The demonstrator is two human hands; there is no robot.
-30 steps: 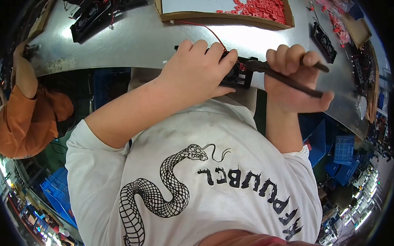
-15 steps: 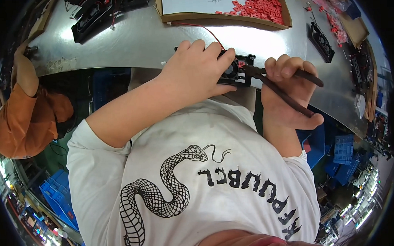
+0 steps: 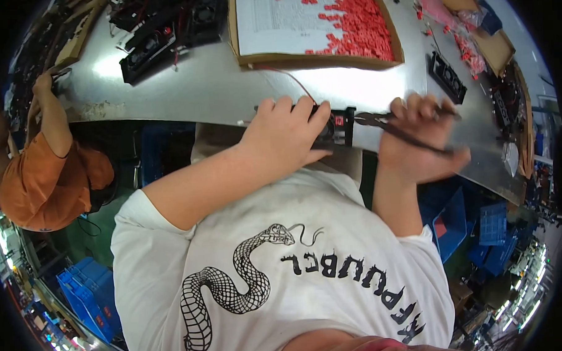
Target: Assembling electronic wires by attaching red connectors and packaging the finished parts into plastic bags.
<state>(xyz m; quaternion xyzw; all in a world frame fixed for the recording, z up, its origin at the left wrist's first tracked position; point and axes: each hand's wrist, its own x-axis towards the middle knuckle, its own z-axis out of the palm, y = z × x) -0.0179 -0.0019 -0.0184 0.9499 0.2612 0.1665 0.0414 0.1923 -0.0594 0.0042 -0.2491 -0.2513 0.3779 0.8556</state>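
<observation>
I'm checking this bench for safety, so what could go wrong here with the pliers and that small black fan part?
The pliers in the right hand point at the black fan part close to the left hand; a slip might pinch the fingers. The part is at the metal table's near edge, so it may drop. The thin wire running to the part could snag or get nicked.
</observation>
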